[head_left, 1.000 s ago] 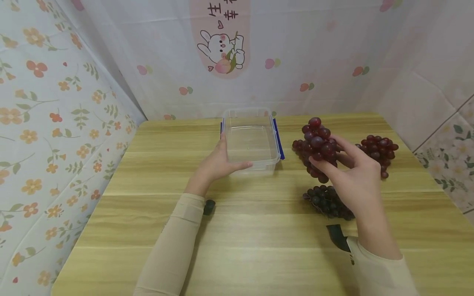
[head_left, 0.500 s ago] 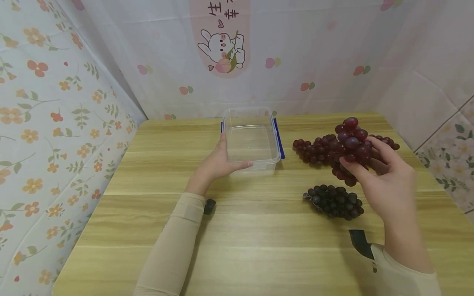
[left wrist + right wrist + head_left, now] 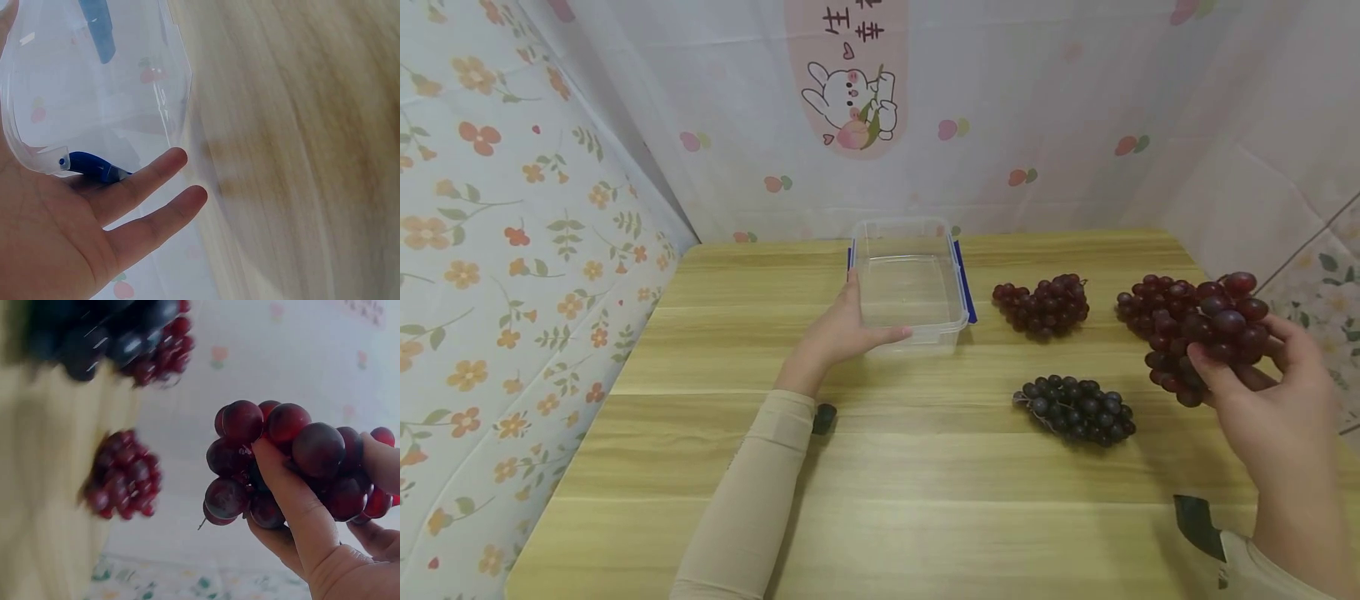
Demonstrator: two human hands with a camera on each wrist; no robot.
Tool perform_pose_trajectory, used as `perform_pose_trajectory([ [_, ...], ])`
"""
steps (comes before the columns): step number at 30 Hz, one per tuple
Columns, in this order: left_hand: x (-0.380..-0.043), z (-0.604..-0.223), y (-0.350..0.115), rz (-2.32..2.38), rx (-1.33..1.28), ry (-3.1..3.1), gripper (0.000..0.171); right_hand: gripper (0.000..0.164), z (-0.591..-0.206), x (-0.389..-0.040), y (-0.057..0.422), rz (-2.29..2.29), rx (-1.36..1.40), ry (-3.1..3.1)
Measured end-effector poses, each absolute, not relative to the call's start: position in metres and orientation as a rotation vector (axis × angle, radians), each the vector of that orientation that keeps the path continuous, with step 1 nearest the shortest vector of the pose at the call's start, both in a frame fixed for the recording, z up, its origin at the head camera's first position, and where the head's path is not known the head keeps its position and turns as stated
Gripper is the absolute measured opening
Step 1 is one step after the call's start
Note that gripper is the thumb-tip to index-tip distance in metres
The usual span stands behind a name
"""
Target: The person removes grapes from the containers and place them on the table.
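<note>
My right hand (image 3: 1281, 408) grips a bunch of red grapes (image 3: 1225, 325) above the table's right side. In the right wrist view, thumb and fingers pinch the grapes (image 3: 319, 450) from both sides. At the table's back, a clear plastic container (image 3: 936, 335) with blue side clips stands without a lid, and no contents show in it. My left hand (image 3: 838, 333) rests against its near left corner, thumb along the front wall. The left wrist view shows two fingers (image 3: 159, 228) stretched out straight beside a blue clip (image 3: 94, 164).
One red bunch (image 3: 1047, 307) lies right of the container. Another red bunch (image 3: 1150, 302) lies farther right, partly hidden behind the held grapes. A black bunch (image 3: 1078, 408) lies nearer on the wooden table (image 3: 925, 500). Patterned cloth (image 3: 1037, 108) hangs behind.
My right hand has carried the red grapes to the right, away from the container, uncovering the red and black bunches on the table. My left hand and the container have stayed in place.
</note>
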State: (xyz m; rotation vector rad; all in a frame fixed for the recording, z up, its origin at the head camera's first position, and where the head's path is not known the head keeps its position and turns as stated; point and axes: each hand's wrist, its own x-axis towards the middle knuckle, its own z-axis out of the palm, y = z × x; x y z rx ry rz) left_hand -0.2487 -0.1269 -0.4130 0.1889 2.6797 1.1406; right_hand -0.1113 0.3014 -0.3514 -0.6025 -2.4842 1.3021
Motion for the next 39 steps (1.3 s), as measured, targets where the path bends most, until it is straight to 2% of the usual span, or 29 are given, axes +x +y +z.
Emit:
perform_pose_trajectory([
  [7, -0.248, -0.413, -0.127, 1.168, 0.185, 2.678, 0.153, 0.073, -0.37, -0.108, 0.327, 1.169, -0.722, -2.548],
  [11, -0.248, -0.414, -0.126, 1.175, 0.186, 2.676, 0.154, 0.071, -0.382, -0.108, 0.338, 1.07, -0.712, -2.574],
  [24, -0.247, -0.413, -0.126, 1.14, 0.189, 2.684, 0.153, 0.079, -0.402, -0.11, 0.36, 0.878, -0.705, -2.834],
  [34, -0.248, -0.415, -0.127, 1.158, 0.213, 2.688, 0.152, 0.075, -0.412, -0.109, 0.361, 0.588, -0.655, -2.963],
  [39, -0.248, -0.415, -0.128, 1.175, 0.226, 2.679, 0.152, 0.064, -0.412, -0.108, 0.36, 0.533, -0.642, -2.999],
])
